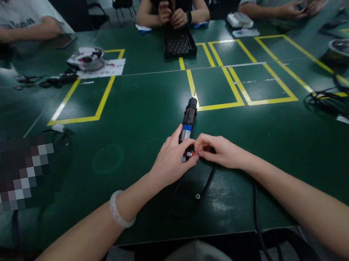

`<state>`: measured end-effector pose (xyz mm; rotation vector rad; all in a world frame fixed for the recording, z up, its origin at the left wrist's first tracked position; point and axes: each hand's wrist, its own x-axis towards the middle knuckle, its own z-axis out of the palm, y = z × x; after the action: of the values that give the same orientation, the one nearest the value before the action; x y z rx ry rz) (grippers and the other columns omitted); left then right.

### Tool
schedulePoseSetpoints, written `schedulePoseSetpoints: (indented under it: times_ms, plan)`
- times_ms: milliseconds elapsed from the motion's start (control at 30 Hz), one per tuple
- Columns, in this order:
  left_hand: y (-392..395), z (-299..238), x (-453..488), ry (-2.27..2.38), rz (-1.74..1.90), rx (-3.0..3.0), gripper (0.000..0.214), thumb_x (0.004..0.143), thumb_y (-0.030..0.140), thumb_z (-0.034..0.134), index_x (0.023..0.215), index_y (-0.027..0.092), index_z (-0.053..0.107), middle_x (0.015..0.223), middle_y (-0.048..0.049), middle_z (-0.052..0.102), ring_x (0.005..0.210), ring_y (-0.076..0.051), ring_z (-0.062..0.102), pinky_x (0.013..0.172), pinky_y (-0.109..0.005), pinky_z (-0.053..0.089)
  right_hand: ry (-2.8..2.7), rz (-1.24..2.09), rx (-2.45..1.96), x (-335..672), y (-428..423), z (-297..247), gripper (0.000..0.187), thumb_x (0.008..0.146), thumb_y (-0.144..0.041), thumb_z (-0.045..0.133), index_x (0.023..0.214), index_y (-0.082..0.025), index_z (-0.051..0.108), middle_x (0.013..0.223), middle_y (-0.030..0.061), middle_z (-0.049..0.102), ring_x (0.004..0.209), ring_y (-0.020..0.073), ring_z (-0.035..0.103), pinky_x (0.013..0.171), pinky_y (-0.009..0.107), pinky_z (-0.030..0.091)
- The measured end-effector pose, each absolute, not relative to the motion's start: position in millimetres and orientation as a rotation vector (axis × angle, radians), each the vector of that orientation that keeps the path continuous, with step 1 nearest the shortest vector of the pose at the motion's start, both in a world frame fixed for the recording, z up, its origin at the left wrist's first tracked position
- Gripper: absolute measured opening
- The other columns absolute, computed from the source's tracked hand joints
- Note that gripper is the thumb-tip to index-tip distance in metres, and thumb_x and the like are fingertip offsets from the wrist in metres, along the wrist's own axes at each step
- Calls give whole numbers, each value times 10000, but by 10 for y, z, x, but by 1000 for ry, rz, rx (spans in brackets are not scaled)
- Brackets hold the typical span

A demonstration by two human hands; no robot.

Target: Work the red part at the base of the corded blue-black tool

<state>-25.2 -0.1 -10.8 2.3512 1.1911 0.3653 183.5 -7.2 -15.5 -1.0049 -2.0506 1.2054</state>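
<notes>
Near the tabletop's (270, 176) front edge, our left hand (170, 161) grips a black, blue-banded electric screwdriver (188, 124); our right hand (220, 151) pinches its rear end. Far-edge black plastic tray's (179, 43) contents are unclear.

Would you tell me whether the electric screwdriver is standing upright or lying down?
Lying down: the electric screwdriver rests lengthwise on the green table, tip pointing away.

The room was dim, the whole view underexposed with a greenish cast. Light came from overhead, throwing pale glare patches on the glossy table (143, 109) toward ten o'clock and along the yellow tape lines (220, 105) near one o'clock. Shadows stayed soft and shallow. Wide-angle distortion bent the edges, strongest at four and eight o'clock. Pixelated blocks masked areas at nine and twelve o'clock, and far figures looked soft.
</notes>
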Motion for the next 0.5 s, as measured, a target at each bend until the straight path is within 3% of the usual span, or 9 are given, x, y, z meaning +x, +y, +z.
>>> schedulePoseSetpoints:
  times_ms: [167, 500]
  plan:
    - [18, -120, -241, 1224, 394, 2409, 270, 845, 296, 600, 1102, 221, 636, 1607, -126, 248, 1381, -373, 371, 1069, -543, 366, -2061, 1140, -1055, 1838, -67, -114, 32, 900, -193, 570, 930, -190, 558, 821, 1, 633, 717, 127, 588, 642, 241, 454]
    - [192, -87, -576, 1380, 350, 2383, 259, 833, 323, 593, 1067, 220, 635, 1615, -114, 215, 1407, -387, 321, 1083, -553, 341, -1968, 863, -1154, 1970, 15, -161, 61, 930, -205, 539, 961, -199, 591, 913, 45, 675, 829, 162, 636, 719, 283, 492]
